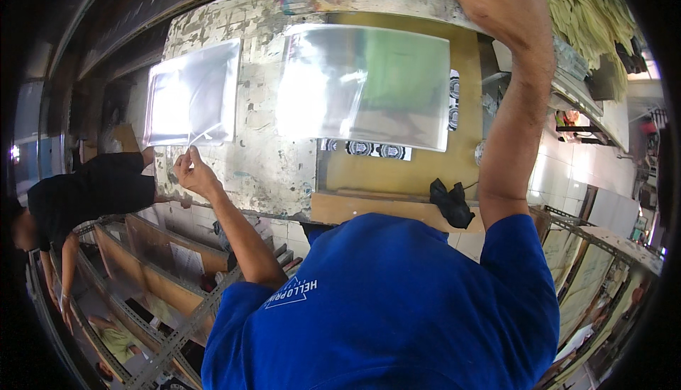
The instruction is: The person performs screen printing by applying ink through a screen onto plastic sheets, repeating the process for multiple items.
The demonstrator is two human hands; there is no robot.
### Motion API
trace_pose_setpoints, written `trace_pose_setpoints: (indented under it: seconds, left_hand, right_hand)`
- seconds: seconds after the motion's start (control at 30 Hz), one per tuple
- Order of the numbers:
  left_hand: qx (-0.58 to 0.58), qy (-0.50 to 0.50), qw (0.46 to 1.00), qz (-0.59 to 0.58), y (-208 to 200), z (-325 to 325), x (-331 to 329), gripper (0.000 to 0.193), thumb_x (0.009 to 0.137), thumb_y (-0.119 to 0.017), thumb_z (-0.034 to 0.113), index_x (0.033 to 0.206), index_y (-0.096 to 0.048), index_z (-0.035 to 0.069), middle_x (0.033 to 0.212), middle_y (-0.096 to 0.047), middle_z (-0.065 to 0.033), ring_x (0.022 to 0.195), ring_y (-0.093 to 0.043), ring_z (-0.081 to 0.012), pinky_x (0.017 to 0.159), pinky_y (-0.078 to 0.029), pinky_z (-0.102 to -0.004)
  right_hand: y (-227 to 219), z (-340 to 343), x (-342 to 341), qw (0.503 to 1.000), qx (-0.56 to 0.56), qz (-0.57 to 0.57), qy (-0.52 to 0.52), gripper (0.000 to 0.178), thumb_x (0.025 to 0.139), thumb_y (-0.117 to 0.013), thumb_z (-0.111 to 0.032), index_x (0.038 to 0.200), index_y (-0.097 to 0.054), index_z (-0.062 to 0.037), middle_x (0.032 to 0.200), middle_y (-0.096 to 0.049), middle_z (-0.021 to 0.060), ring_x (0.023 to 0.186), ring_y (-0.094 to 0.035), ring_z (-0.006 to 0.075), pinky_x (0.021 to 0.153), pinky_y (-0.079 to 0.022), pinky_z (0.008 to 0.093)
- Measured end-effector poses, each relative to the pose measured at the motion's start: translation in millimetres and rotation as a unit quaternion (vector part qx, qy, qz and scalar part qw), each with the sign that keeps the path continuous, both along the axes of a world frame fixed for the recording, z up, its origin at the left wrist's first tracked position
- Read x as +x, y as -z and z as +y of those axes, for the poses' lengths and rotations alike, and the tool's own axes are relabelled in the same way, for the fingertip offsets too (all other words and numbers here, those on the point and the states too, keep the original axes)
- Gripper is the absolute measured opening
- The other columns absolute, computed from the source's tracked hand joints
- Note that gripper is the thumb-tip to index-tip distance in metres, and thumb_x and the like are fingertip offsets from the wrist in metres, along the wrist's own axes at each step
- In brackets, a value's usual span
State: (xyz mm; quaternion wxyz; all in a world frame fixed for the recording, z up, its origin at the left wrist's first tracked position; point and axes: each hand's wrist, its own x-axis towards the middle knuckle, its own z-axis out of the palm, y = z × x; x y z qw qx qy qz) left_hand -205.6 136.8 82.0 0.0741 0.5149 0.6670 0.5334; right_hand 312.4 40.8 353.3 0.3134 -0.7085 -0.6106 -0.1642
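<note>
My left hand point(196, 176) is closed in a pinch at the near edge of a stack of clear plastic sheets point(191, 99) on the left of the table. A thin whitish strip point(203, 135) rises from its fingertips; it may be a lifted sheet edge. My right hand point(500, 7) reaches past the far right of the table, thumb stretched toward the left. Its other fingers are cut off by the top edge, beside something dark. Between the hands, a larger glossy clear sheet point(365, 85) lies over a yellowish board point(397, 170), partly covering black-and-white printed pieces point(376, 149).
The worn, paint-stained table point(262, 127) has a wooden strip point(340, 207) along its near edge. A crumpled black cloth point(452, 203) lies at the near right. Yellowish sheets point(589, 7) hang at the far right. Metal-framed shelving point(177, 344) and a person in black point(92, 188) are to the left.
</note>
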Motion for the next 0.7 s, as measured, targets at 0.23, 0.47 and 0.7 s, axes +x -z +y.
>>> trace_pose_setpoints:
  seconds: [0.23, 0.47, 0.7]
  left_hand:
    - [-0.043, -0.121, 0.990, -0.054, 39, 13, -85, 0.027, 0.086, -0.079, 0.017, 0.092, -0.070, -0.007, 0.096, -0.070, -0.0138, 0.088, -0.066, -0.0256, 0.085, -0.053, -0.0389]
    - [-0.121, -0.201, 0.968, 0.088, 57, 23, -182, 0.042, 0.085, -0.078, 0.029, 0.106, -0.073, -0.007, 0.112, -0.067, -0.0195, 0.098, -0.067, -0.0325, 0.089, -0.054, -0.0435]
    - [-0.001, -0.203, 0.919, 0.337, 30, 32, -87, 0.059, 0.090, -0.077, 0.039, 0.123, -0.067, -0.009, 0.126, -0.062, -0.0240, 0.114, -0.061, -0.0409, 0.100, -0.050, -0.0487]
  right_hand:
    - [-5, -2, -15, 0.995, -0.006, 0.095, -0.012, 0.030, 0.074, -0.084, -0.025, 0.089, -0.076, -0.0008, 0.079, -0.072, 0.0167, 0.077, -0.067, 0.0304, 0.075, -0.051, 0.0392]
    - [-4, -5, -30, 0.999, 0.019, 0.023, 0.032, 0.029, 0.075, -0.083, -0.026, 0.093, -0.077, -0.0030, 0.086, -0.073, 0.0193, 0.085, -0.069, 0.0299, 0.083, -0.050, 0.0405]
    - [30, -4, 15, 0.998, -0.032, 0.014, -0.043, 0.038, 0.085, -0.081, -0.023, 0.117, -0.073, -0.0049, 0.096, -0.077, 0.0161, 0.086, -0.076, 0.0213, 0.079, -0.057, 0.0328]
